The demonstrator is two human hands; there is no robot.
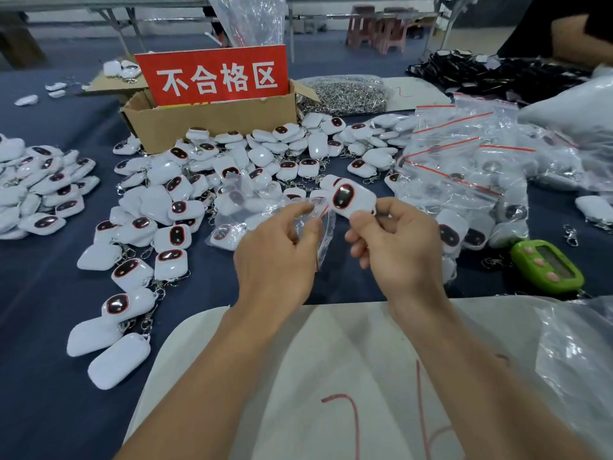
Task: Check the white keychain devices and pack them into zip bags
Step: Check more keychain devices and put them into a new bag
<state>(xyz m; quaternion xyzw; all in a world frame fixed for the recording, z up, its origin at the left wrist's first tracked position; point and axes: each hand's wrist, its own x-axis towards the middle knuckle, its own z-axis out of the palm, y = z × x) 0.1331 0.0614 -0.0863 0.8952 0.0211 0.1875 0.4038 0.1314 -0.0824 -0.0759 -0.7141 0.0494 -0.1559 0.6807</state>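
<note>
My right hand (396, 247) pinches a white keychain device (351, 198) with a dark oval screen ringed in red, held tilted above the table. Just left of it, my left hand (277, 252) pinches the mouth of a small clear zip bag (323, 232) with a red seal strip; the bag hangs down between the two hands. The device's lower end sits at the bag's opening. Loose white devices (172, 207) lie heaped over the dark blue cloth behind and to the left. Packed zip bags (464, 167) pile up at the right.
A cardboard box (212, 119) with a red sign stands at the back centre, a bag of metal clasps (345, 94) beside it. A green device (545, 265) lies at the right. A white sack (331, 376) covers the near edge. Another person's arm (574, 31) shows at top right.
</note>
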